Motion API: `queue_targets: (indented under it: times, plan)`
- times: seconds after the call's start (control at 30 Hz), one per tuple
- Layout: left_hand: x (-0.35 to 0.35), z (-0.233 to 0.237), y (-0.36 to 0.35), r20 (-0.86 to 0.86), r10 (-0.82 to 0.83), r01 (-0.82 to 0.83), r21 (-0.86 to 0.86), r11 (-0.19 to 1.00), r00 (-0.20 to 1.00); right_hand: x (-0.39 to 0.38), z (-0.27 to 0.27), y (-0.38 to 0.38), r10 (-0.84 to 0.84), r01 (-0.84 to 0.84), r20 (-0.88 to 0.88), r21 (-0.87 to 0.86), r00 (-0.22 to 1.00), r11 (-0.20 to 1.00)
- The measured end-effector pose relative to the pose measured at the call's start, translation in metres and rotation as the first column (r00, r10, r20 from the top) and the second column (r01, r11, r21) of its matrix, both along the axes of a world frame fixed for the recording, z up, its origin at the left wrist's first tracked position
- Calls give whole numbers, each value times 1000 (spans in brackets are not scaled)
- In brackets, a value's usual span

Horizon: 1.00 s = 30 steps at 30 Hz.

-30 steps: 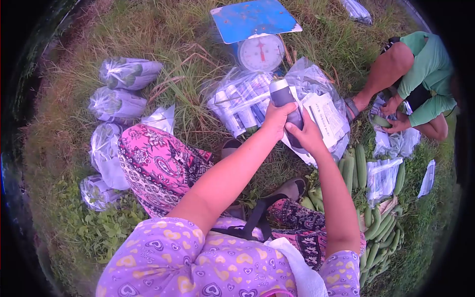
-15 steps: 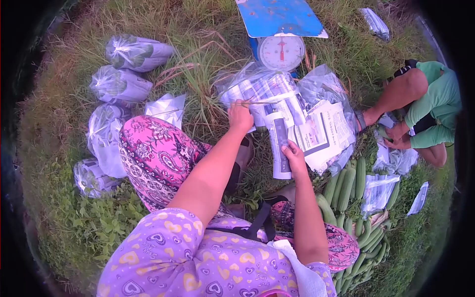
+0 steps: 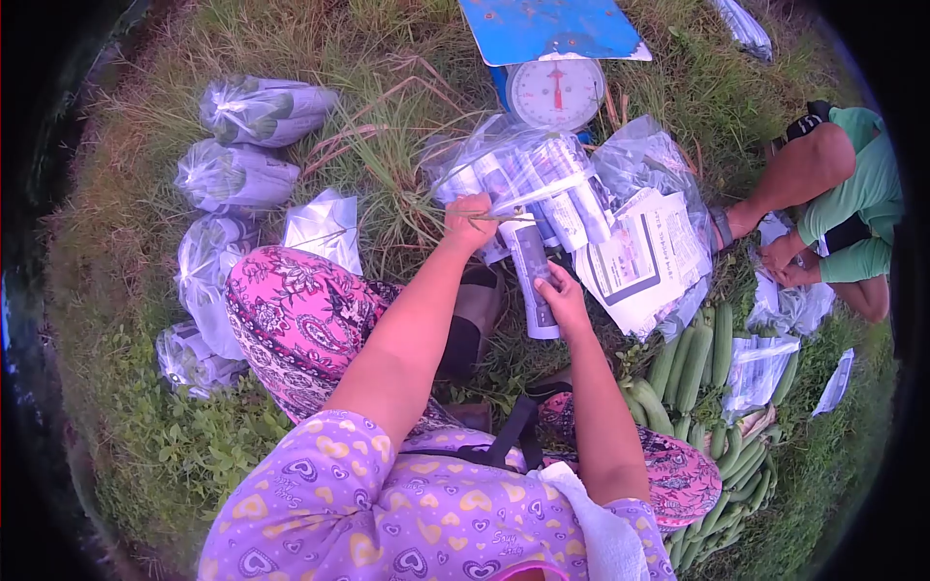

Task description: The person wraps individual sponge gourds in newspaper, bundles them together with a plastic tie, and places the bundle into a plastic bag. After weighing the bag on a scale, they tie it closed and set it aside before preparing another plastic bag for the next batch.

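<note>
My right hand (image 3: 564, 292) is closed around a paper-wrapped roll (image 3: 531, 266), grey with a white end, held upright just above the grass. My left hand (image 3: 469, 219) rests at the near edge of a clear plastic bag of similar rolls (image 3: 528, 179). Its fingers pinch a thin straw-coloured strand (image 3: 509, 217) that lies across the roll's top. Both hands are close together in front of my pink patterned knee (image 3: 310, 320).
A dial scale (image 3: 556, 93) with a blue platform (image 3: 547, 27) stands behind the bag. Several bagged green vegetables (image 3: 235, 176) lie at the left. Printed sheets in plastic (image 3: 644, 254) and a pile of long green gourds (image 3: 690, 360) are at the right. Another person in green sleeves (image 3: 857, 189) crouches there.
Both hands held a dark roll raised together a second ago. The roll has come down into my right hand alone, and my left hand has gone to the bag edge and taken the strand.
</note>
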<state>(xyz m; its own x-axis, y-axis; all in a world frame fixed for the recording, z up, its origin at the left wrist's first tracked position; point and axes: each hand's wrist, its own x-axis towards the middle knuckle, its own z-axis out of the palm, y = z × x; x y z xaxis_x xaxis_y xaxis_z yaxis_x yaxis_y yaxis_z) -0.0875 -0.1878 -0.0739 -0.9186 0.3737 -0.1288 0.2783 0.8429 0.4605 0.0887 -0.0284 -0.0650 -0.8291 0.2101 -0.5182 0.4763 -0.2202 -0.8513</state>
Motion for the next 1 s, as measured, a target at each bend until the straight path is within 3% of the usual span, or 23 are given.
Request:
queue_targets:
  times: [0.03,0.13,0.27,0.4,0.5,0.67,0.9,1.0]
  plan:
    - [-2,-4,-4,-32,-17,17,3,1000,999,-1,1,1,16,-15,-8,50,1000,999]
    - [-5,-4,-8,-38,-11,13,77,997,999,-4,0,-1,167,-134,-24,482,986,866]
    - [0,5,-11,-6,15,-14,132,991,1000,-19,8,-19,255,-87,-110,752,961,653]
    - [9,9,-14,-173,23,14,212,977,985,-35,3,-30,186,-63,-97,710,978,702]
    - [13,15,-18,-210,-15,44,135,990,978,-45,3,-24,225,-105,-80,705,971,702]
    - [19,20,-17,-234,-75,95,75,993,969,-73,8,-23,226,-163,-10,664,974,730]
    - [20,25,-18,-212,-67,80,54,995,975,-102,14,-37,89,-62,-13,620,996,782]
    - [22,28,-17,-205,-106,117,43,992,973,-81,7,-36,153,46,-194,750,969,659]
